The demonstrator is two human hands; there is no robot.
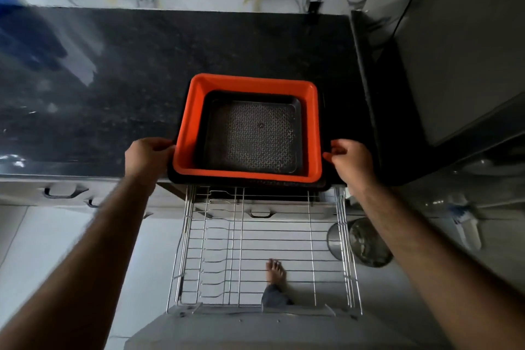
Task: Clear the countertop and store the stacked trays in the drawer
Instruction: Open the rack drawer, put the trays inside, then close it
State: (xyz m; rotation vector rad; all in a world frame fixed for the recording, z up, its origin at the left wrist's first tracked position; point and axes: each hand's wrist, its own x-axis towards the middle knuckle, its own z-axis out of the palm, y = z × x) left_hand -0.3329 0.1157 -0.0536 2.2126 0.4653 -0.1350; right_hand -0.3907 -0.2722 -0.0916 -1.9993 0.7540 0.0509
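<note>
Wire drawer (pixel 264 250) is pulled fully out below the counter, nothing lying in it, right under the load. Looks deliberate: a short drop from the edge into the rack.

Left hand (pixel 149 155) and right hand (pixel 350 160) sit on opposite sides of the tray stack (pixel 187 133), near its front corners. Left fingers are curled shut around the stack's left rim. Right fingers are bent in at the right rim, thumb on the orange lip; contact looks lighter there, can't confirm a full clamp. A symmetric two-sided hold makes sense: the stack is wide and nested, and one hand would let it tip or slide apart.

Stack sits at the countertop's (pixel 113 94) front edge, toward its right end, front rim overhanging the drawer slightly.

Look of it: dark outer tray (pixel 325 183) at the bottom, only a thin rim showing; orange tray (pixel 187 111) nested in it, smooth plastic with sloped walls; dark perforated tray (pixel 252 133) inside that, mesh-pattern floor. Roughly square, rounded corners, seated level.

Rest of the counter appears bare. Judgement: counter done, stowing not yet.
</note>
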